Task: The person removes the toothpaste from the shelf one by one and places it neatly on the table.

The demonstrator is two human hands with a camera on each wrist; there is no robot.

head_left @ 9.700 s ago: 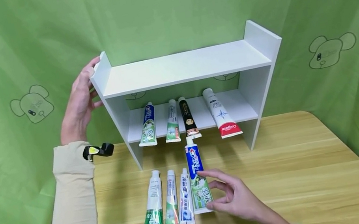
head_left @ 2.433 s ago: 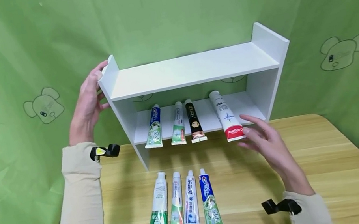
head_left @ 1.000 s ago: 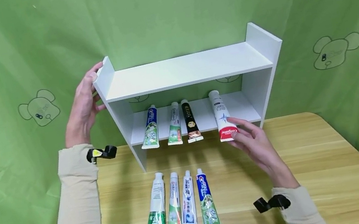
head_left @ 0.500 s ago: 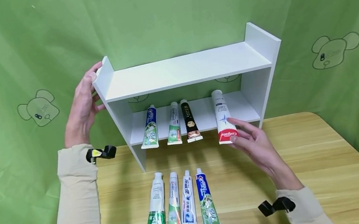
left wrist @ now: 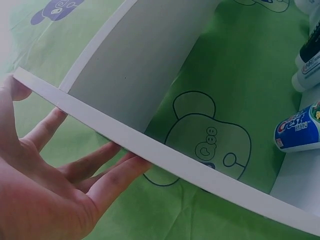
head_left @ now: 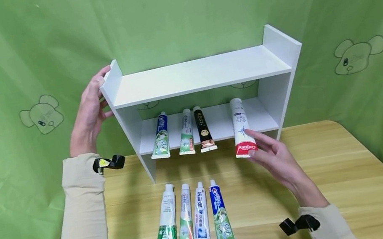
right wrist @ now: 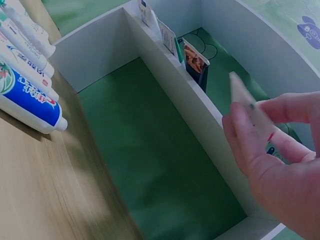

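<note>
Left hand (head_left: pixel 87 112): fingers straight, pressed flat against left side panel of white two-tier wooden shelf (head_left: pixel 199 76), apparently to brace it. Four toothpaste tubes (head_left: pixel 191 215) in row on wooden table (head_left: pixel 340 178), before shelf. Right hand (head_left: pixel 277 160): pinched crimped red end of white Colgate toothpaste tube (head_left: pixel 241 127), overhanging lower shelf edge. Open room right of shelf.

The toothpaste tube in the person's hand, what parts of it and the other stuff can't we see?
- White Colgate tube: in the right wrist view only its crimped end shows; fingers cover the rest.
- Right hand: thumb hidden behind the tube, head view.
- Left hand: fingertips hidden behind the white shelf panel.
- Table tubes: small print unreadable.
</note>
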